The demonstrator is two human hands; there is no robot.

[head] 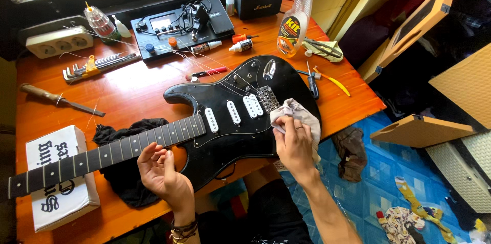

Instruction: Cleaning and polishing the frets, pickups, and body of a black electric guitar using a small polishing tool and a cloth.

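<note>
Guitar (225, 116), black with a white pickguard, flat on the orange bench (133, 88), neck (102, 154) propped over a white box (61, 177) and a dark rag (128, 172). Right hand (294, 144) pressed down on a pale cloth (296, 113) just behind the bridge (268, 98), fingers bunched on the fabric. Left hand (161, 170) loosely cupped beside the neck near the body joint, holding nothing, perhaps brushing the edge. Loose strings (204, 65) trailing from the bridge toward the far side of the guitar. Likely risk: cloth snagging on bridge saddles or string ends. Spray bottle (296, 19) and cutters (312, 83) close beyond the guitar body, easily knocked by a wide wipe; lower body overhanging the bench edge, liable to tip under hard pressure.
</note>
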